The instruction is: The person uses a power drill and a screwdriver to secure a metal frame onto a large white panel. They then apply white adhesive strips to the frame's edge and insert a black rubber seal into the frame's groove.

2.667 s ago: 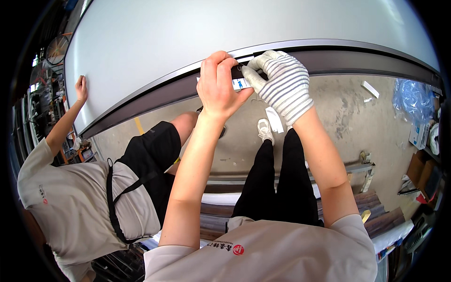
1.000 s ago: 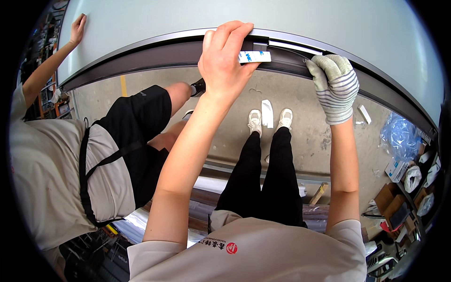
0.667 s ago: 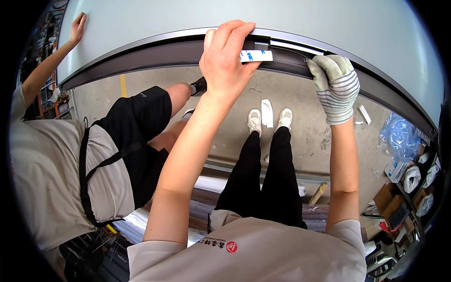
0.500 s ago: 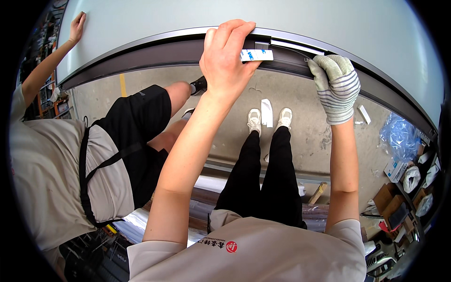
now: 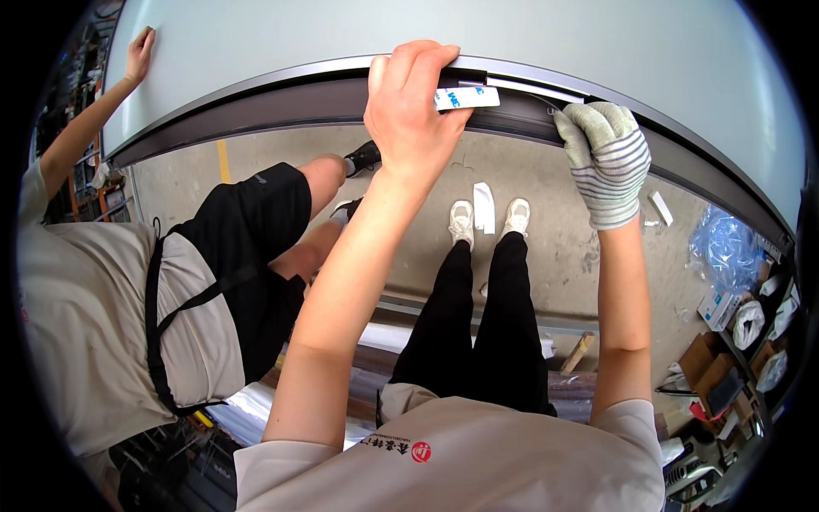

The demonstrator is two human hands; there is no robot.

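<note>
Leftmost, a co-worker's bare hand (image 5: 141, 55) rests at the left edge of a large, pale grey, smooth panel (image 5: 290, 34). Along the panel's near edge runs a dark brown, grooved frame (image 5: 299, 104). Near the middle of that edge, the person's bare left hand (image 5: 409, 115) hooks its fingers over the rim and holds a flat white strip with blue print (image 5: 476, 98), which juts rightward across the frame. Farther right, a thin black cord (image 5: 546, 101) reaches the right hand (image 5: 604, 162), in a grey-striped white knit glove, fingers curled narrow at the frame; whether it pinches the cord I cannot tell.
</note>
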